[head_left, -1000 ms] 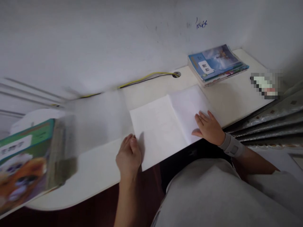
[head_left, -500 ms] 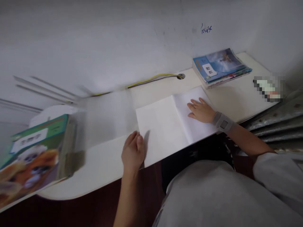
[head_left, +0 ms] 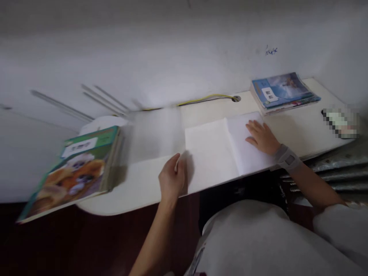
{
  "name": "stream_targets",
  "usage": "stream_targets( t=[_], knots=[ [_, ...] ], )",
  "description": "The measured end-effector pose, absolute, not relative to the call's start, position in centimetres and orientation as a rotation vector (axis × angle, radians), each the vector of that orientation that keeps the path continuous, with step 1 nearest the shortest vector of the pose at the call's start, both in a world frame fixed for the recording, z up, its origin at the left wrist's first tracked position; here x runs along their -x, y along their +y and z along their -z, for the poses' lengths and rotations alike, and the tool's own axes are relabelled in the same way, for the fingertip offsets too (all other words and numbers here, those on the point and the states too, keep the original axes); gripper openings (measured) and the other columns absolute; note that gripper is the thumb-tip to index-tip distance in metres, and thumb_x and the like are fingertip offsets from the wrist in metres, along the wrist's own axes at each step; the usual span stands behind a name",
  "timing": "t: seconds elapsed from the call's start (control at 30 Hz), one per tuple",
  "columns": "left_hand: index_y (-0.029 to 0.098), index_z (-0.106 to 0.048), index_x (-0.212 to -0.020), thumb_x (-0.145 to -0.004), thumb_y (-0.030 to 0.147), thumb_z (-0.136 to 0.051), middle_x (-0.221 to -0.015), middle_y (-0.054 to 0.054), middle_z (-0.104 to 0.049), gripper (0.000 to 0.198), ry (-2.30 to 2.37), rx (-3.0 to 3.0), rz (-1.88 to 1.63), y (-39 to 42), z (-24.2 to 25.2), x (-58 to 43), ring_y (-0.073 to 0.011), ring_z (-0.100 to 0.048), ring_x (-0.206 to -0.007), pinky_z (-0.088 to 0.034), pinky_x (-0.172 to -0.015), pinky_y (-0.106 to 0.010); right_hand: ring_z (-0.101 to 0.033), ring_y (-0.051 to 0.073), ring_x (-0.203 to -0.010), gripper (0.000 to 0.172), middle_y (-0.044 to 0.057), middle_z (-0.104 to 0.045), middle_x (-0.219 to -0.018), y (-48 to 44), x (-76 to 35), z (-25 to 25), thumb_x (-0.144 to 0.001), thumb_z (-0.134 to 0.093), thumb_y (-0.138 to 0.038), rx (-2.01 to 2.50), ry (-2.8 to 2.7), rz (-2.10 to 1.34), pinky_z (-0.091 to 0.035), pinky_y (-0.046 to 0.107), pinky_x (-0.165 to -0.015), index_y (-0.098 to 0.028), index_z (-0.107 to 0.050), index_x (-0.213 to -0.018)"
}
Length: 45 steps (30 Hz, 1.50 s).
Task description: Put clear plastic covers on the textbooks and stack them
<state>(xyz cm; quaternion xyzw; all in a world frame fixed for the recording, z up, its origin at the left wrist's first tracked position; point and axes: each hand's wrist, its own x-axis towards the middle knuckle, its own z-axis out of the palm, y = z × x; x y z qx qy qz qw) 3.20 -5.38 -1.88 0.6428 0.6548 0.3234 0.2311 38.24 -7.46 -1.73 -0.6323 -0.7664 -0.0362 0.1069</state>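
Blank white paper [head_left: 211,153] with a fold line lies on the white desk, its right part [head_left: 245,149] under my right hand [head_left: 261,137]. That hand rests flat with its fingers spread. My left hand [head_left: 171,175] is at the lower left edge of the paper, fingers curled and thumb up; whatever they may hold is hidden. To its upper left, a thin translucent sheet [head_left: 156,134] lies on the desk.
A stack of books with a green cover [head_left: 80,165] overhangs the desk at the left. Blue-covered books [head_left: 284,90] sit at the back right, and a blurred-out phone-like item [head_left: 339,122] lies beyond. A yellow cable [head_left: 207,98] runs along the wall into a hole.
The view has shifted, so the desk and books appear further right. My left hand's fingers have turned slightly, with the thumb lifted a little. My right hand still lies on the paper.
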Motion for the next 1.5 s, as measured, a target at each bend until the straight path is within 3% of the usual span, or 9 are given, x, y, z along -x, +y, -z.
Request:
stream_targets(
  t=[0.27, 0.33, 0.47, 0.57, 0.67, 0.8, 1.03, 1.27, 1.5],
  knots=[
    [0.014, -0.064, -0.078, -0.068, 0.017, -0.068, -0.087, -0.009, -0.069, 0.011, 1.357, -0.734, -0.85, -3.0, -1.9, -3.2, -0.0195, -0.067, -0.085, -0.055, -0.077, -0.031, -0.037, 0.04, -0.135, 0.065, 0.028, -0.039, -0.146, -8.2, -38.7, 4.7, -0.096, -0.03, -0.054, 1.971, -2.218, 0.142, -0.029, 0.066, -0.103, -0.006, -0.044, -0.139],
    [0.014, -0.063, -0.074, -0.073, 0.017, -0.066, -0.08, -0.007, -0.067, 0.004, 1.375, -0.69, -0.753, -2.1, -2.3, -3.2, -0.0141, -0.064, -0.072, -0.054, -0.064, -0.025, -0.037, 0.04, -0.135, 0.067, 0.028, -0.038, -0.147, -8.2, -38.5, 4.7, -0.096, -0.028, -0.055, 1.973, -2.221, 0.139, -0.029, 0.067, -0.102, -0.007, -0.044, -0.139],
    [0.013, -0.062, -0.066, -0.073, 0.017, -0.069, -0.061, -0.001, -0.057, 0.011, 1.391, -0.768, -0.558, -0.6, -2.5, -3.1, -0.0073, -0.049, -0.05, -0.04, -0.044, -0.019, -0.036, 0.041, -0.136, 0.063, 0.025, -0.038, -0.148, -8.1, -38.4, 4.3, -0.096, -0.031, -0.053, 1.991, -2.238, 0.111, -0.03, 0.068, -0.101, -0.009, -0.045, -0.139],
    [0.015, -0.063, -0.065, -0.069, 0.015, -0.071, -0.063, -0.001, -0.059, 0.009, 1.434, -0.868, -0.515, -0.1, -2.6, -3.2, -0.0089, -0.052, -0.055, -0.043, -0.049, -0.02, -0.037, 0.041, -0.135, 0.059, 0.025, -0.04, -0.147, -8.3, -38.3, 3.7, -0.096, -0.036, -0.05, 2.006, -2.223, 0.108, -0.03, 0.067, -0.102, -0.01, -0.046, -0.138],
    [0.016, -0.064, -0.071, -0.072, 0.016, -0.066, -0.076, -0.005, -0.065, 0.002, 1.427, -0.859, -0.558, -0.1, -3.1, -3.4, -0.0141, -0.061, -0.071, -0.053, -0.067, -0.026, -0.036, 0.039, -0.136, 0.056, 0.025, -0.039, -0.148, -9.2, -37.2, 2.8, -0.096, -0.038, -0.046, 1.968, -2.223, 0.123, -0.029, 0.066, -0.103, -0.009, -0.047, -0.137],
    [0.015, -0.061, -0.074, -0.077, 0.017, -0.061, -0.08, -0.008, -0.063, 0.003, 1.398, -0.774, -0.538, 0.3, -4.0, -3.5, -0.0175, -0.063, -0.074, -0.055, -0.078, -0.035, -0.03, 0.032, -0.141, 0.055, 0.018, -0.035, -0.152, -11.1, -34.5, 1.4, -0.096, -0.04, -0.047, 1.62, -2.472, 0.065, -0.026, 0.061, -0.109, -0.015, -0.044, -0.14],
    [0.016, -0.054, -0.078, -0.079, 0.014, -0.057, -0.085, -0.007, -0.057, 0.004, 1.524, -0.623, -0.619, 0.2, -3.6, -3.6, -0.0171, -0.062, -0.072, -0.055, -0.075, -0.035, -0.038, 0.031, -0.137, 0.055, 0.02, -0.04, -0.149, -12.2, -32.5, 1.3, -0.096, -0.041, -0.046, 1.531, -2.597, -0.025, -0.03, 0.06, -0.109, -0.012, -0.045, -0.139],
    [0.017, -0.056, -0.084, -0.07, 0.019, -0.069, -0.083, -0.004, -0.057, 0.02, 1.423, -0.8, -0.614, -1.4, -4.5, -4.4, -0.0173, -0.061, -0.066, -0.052, -0.068, -0.037, -0.038, 0.031, -0.137, 0.056, 0.022, -0.04, -0.148, -12.2, -32.7, 1.7, -0.097, -0.038, -0.044, 1.518, -2.599, -0.011, -0.034, 0.057, -0.107, -0.008, -0.044, -0.139],
    [0.014, -0.062, -0.081, -0.073, 0.022, -0.066, -0.079, -0.009, -0.064, 0.012, 1.448, -0.704, -0.534, -0.5, -3.9, -4.3, -0.0171, -0.06, -0.067, -0.051, -0.066, -0.032, -0.038, 0.03, -0.138, 0.056, 0.022, -0.041, -0.147, -12.0, -32.4, 2.2, -0.096, -0.042, -0.043, 1.511, -2.558, -0.054, -0.036, 0.053, -0.107, -0.009, -0.044, -0.14]
  ],
)
